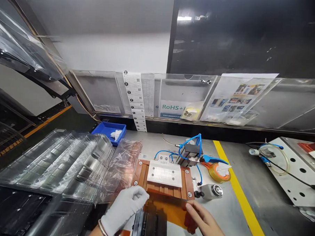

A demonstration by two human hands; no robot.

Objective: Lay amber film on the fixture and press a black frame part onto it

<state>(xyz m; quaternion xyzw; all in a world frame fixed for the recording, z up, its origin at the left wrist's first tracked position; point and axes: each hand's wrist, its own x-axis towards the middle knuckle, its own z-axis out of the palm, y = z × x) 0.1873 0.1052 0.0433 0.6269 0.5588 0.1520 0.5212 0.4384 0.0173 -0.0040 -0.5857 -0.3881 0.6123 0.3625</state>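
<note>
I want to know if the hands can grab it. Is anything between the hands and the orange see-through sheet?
No, nothing visible. The gloved left hand rests on the orange sheet at its left end, and the bare right hand touches its right edge, just in front of the brown fixture.

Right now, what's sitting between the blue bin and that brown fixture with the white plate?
In the head view, a crumpled clear plastic bag lies between the blue bin and the brown fixture, beside the stacked clear trays.

Grey bench with orange fixture, tape roll, blue bin, clear trays.
</note>
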